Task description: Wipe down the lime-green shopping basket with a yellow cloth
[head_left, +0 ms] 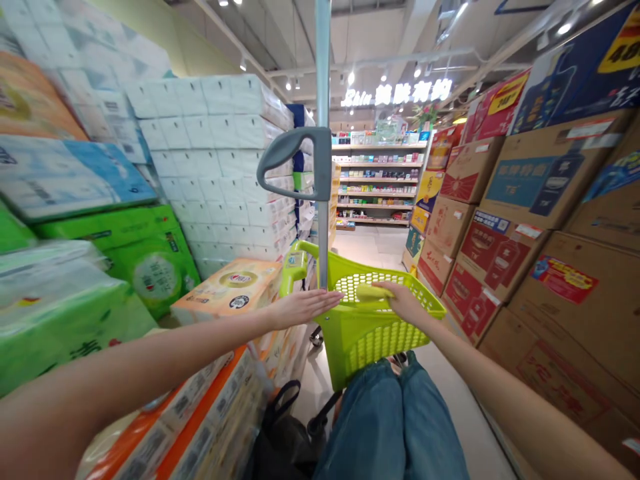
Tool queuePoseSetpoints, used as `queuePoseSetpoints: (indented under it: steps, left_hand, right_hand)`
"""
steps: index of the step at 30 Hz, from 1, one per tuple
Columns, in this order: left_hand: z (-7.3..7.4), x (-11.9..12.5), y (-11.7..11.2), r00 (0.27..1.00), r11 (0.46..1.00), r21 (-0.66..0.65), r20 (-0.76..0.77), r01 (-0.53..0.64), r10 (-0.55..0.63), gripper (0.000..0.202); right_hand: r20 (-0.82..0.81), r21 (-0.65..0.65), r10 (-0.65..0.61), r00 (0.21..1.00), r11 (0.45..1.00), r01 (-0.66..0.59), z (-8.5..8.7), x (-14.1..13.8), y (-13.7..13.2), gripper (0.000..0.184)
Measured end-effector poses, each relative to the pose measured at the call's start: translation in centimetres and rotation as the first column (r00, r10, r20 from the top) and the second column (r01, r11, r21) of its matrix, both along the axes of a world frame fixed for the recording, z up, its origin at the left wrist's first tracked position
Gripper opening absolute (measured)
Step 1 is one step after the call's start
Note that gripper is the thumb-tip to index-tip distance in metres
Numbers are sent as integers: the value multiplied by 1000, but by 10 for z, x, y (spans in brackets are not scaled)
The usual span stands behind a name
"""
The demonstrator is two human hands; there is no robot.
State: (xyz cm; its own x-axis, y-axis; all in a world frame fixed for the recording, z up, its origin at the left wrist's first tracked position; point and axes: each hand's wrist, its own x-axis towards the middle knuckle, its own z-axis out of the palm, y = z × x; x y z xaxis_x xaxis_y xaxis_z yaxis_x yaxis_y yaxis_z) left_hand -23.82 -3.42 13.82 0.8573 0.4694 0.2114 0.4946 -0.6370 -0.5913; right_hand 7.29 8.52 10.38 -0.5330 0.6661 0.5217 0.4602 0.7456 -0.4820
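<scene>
Two hands at lime shopping cart [373, 340]: left hand [305, 308] open, flat, beside steel pole [323, 220]; right hand [405, 303] clenched on yellow-green handle [373, 293]; toilet-paper packs [210, 160] alongside, untouched.

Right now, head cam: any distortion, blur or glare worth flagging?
Head view: strong wide-angle stretch toward the edges, with the cardboard cartons leaning inward; the green-wrapped packs at lower left look soft; the lit sign blooms slightly; the far shelves stay fairly sharp.
</scene>
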Motion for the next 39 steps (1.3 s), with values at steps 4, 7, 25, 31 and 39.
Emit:
queuePoseSetpoints:
  steps: [4,7,25,31,39]
  left_hand:
    - [-2,0,2,998,997,71,-61,-10,15,64]
    - [-4,-1,4,997,995,95,-71,-9,15,63]
    - [-11,-14,19,982,990,132,-186,40,-15,54]
    - [-9,-17,20,980,985,160,-194,62,-30,53]
    - [-9,-20,22,970,947,279,-224,156,-93,48]
  right_hand:
    - [-237,377,18,971,923,75,115,-19,-20,77]
    - [-232,635,109,967,770,66,180,-44,-50,70]
    - [496,817,62,866,306,-489,134,-81,-11,68]
    - [310,861,87,947,397,-318,179,-93,-13,70]
    - [520,813,70,851,265,-519,104,-100,-18,58]
